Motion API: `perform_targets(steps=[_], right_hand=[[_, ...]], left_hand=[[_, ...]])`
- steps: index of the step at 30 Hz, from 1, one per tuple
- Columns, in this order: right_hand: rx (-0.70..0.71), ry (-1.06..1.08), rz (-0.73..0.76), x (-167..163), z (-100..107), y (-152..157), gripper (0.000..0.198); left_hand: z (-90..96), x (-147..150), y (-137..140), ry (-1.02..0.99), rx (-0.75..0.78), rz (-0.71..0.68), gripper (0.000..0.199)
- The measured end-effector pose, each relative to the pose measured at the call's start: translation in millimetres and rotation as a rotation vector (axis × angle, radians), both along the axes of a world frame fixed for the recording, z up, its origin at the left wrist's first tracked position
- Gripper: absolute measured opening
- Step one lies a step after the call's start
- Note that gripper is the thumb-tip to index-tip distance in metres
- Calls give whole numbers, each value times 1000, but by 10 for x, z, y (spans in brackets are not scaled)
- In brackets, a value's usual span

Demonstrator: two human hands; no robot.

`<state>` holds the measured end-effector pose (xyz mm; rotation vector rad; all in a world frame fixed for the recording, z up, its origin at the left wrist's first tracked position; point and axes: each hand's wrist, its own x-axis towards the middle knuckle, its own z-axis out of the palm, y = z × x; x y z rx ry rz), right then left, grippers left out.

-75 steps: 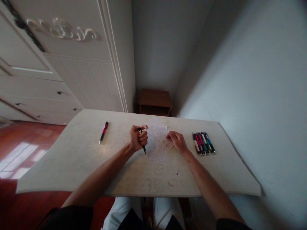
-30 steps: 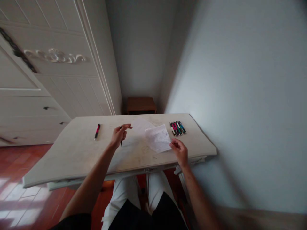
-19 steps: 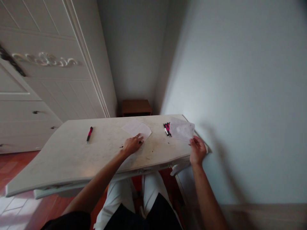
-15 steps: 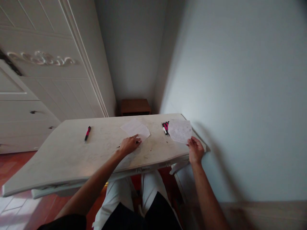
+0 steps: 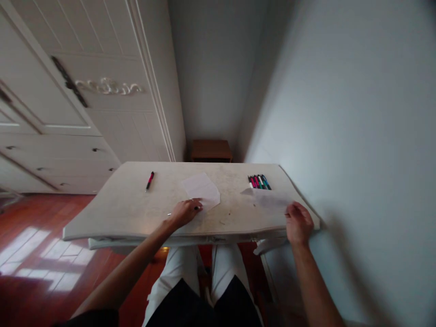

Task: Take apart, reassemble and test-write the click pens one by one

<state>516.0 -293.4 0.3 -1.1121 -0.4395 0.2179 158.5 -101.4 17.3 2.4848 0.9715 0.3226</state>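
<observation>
My left hand rests by the lower edge of a pale sheet of paper on the white table. Its fingers are closed on a pen; a dark end pokes out at the fingertips, and most of the pen is hidden under the palm. At the table's right side my right hand pinches the corner of another paper sheet, which is tilted and curled at its far end. Just beyond that sheet, several pens in pink, white, green and blue lie side by side.
A single pink and black pen lies on the left part of the white table. Small crumbs dot the tabletop. A white wardrobe stands left, a grey wall right, and a brown wooden stand behind the table.
My right hand has drawn its sheet toward me and off the row of pens, uncovering more of them. My left hand stays by the other sheet. The view has turned left.
</observation>
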Motion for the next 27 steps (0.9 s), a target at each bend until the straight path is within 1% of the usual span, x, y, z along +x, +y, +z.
perform_targets(steps=[4,8,14,16,18,20,23,25,27], right_hand=[[95,26,-71,329,90,3,43],[112,78,-209,648,152,22,47],[183,-1,-211,876,361,75,51],[173,-38,-239,928,374,89,50],[73,-82,-311,974,315,85,47],[-109,-113,-376,1017,196,57,42],[-381,-155,-423,1084,-4,-26,32],[-561,-268,-464,1126,-89,-87,28],[-729,-405,-471,1155,-112,-130,28]], left_hand=[[-5,-81,-50,-39,-28,-5,28],[-9,-114,-73,-39,-20,1,31],[-51,-101,-51,1,70,51,38],[-73,-96,-40,14,88,71,38],[-88,-95,-32,41,100,79,37],[-93,-100,-23,71,112,74,36],[-86,-122,-6,103,132,60,36],[-73,-141,7,119,148,42,36],[-55,-157,21,131,167,23,36]])
